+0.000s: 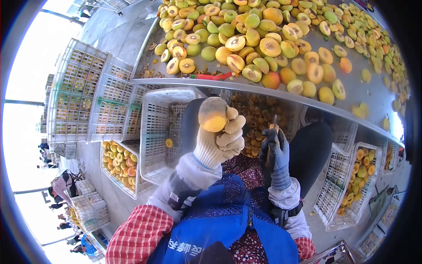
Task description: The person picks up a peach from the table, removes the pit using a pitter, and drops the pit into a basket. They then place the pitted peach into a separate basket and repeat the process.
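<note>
My left hand (220, 136), in a cream knitted glove, is closed round a yellow-orange fruit (214, 121) that shows at the thumb side. My right hand (276, 149), in a grey glove with dark fingers, grips a small tool (275, 121) with a thin metal tip pointing up; most of its handle is hidden by the fingers. Both hands are apart, above my lap, near the metal table edge (246, 86). Halved and whole fruits (270, 47) lie heaped on the table. Below its edge, a container of fruit pieces (255, 119) shows between my knees.
A red-handled tool (213, 76) lies on the table near its edge. A white crate (154, 132) stands at my left, beside a crate of fruit (119, 165). Another fruit crate (357, 185) is at right. Stacked crates (79, 88) and a bending person (63, 187) are at far left.
</note>
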Demonstrator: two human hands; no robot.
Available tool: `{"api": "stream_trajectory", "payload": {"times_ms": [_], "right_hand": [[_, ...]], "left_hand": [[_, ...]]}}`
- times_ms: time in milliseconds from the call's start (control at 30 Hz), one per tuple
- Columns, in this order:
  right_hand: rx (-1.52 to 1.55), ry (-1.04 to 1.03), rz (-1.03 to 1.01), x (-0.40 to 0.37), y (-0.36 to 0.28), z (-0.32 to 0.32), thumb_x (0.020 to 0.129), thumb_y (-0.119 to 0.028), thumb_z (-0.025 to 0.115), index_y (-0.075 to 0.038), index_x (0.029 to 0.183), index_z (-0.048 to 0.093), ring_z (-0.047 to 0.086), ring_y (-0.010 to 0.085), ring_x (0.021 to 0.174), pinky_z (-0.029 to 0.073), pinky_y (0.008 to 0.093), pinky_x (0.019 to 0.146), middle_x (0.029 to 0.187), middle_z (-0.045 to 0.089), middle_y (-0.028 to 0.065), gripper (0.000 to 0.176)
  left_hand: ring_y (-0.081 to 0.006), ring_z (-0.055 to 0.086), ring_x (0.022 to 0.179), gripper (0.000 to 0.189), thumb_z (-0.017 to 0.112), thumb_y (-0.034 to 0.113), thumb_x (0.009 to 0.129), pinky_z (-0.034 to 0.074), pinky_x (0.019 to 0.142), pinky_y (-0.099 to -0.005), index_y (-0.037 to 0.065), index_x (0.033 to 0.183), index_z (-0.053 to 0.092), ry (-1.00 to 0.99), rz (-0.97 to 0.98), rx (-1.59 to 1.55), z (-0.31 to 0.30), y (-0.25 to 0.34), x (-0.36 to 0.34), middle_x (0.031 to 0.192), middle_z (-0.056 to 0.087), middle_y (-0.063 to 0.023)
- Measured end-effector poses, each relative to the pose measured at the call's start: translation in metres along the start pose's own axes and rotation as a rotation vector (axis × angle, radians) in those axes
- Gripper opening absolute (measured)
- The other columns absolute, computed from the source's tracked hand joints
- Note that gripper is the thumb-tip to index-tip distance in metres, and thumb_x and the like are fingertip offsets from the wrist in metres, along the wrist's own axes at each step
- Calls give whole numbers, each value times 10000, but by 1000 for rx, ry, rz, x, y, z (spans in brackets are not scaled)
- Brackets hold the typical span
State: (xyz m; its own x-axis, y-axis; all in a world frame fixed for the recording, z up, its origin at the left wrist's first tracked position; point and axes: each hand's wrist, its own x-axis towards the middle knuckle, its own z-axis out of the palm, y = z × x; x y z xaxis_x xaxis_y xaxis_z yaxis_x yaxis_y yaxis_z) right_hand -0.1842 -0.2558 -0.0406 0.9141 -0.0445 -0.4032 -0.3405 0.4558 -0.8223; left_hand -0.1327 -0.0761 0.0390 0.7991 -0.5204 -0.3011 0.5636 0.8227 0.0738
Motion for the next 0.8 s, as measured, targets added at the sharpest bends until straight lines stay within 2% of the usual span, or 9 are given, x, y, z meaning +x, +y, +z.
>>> {"api": "stream_trajectory", "payload": {"times_ms": [67,100,133,200,367,467,633,733,800], "right_hand": [[-43,12,-7,0,2,-4,1001,-368,544,-47,1082,566,447,90,396,361,236,368,566,491,-2,332],[-69,23,-13,2,7,-8,1001,-359,546,-48,1097,565,452,89,400,364,236,368,574,499,-1,326],[-95,31,-18,4,12,-12,1001,-350,548,-50,1112,563,457,89,405,366,236,369,582,507,0,320],[-106,22,-74,7,24,-25,1002,-328,549,-57,1148,557,475,88,427,384,235,384,610,526,-3,307],[21,50,-47,8,19,-31,1006,-292,548,-67,1200,540,520,85,490,433,229,438,684,563,-8,298],[-8,5,-5,15,8,-21,1008,-293,545,-70,1203,540,513,91,467,427,227,421,678,561,-5,296],[21,144,60,31,-1,-16,1010,-297,540,-38,1205,540,478,98,414,397,219,387,654,537,3,324],[84,155,15,39,-15,-21,985,-188,559,-11,1227,532,497,79,493,410,211,423,740,562,10,301],[118,63,-95,39,-19,-21,946,-129,611,-34,1218,539,548,73,622,430,209,500,848,593,13,297]], "left_hand": [[-92,420,437,359,465,408,1006,328,409,-221,79,940,593,247,85,232,11,7,5,727,549,-33],[-90,453,478,415,428,463,1017,372,448,-220,91,1000,612,161,64,663,-12,22,16,805,619,-43],[-93,518,565,454,477,456,1006,440,519,-227,40,1136,607,440,194,1130,-32,24,21,849,633,-65],[-106,585,698,459,578,374,975,488,615,-230,-6,1232,580,558,297,1158,-20,30,27,935,654,-105],[-299,652,977,344,653,288,889,509,840,-388,73,1156,639,750,1064,2054,-38,154,57,1063,665,-160],[-354,642,1004,575,687,470,812,507,855,-445,93,1234,585,1132,556,2634,-55,213,90,1111,649,-176],[-364,657,938,541,731,329,763,516,830,-406,71,1209,565,548,402,2543,-64,232,131,1043,673,-192],[-353,650,962,517,726,275,764,517,834,-393,77,1216,569,416,567,2581,-12,170,115,1130,641,-190],[-340,635,1028,549,732,188,754,515,870,-384,86,1259,546,198,335,2337,22,109,90,1191,609,-179]]}}
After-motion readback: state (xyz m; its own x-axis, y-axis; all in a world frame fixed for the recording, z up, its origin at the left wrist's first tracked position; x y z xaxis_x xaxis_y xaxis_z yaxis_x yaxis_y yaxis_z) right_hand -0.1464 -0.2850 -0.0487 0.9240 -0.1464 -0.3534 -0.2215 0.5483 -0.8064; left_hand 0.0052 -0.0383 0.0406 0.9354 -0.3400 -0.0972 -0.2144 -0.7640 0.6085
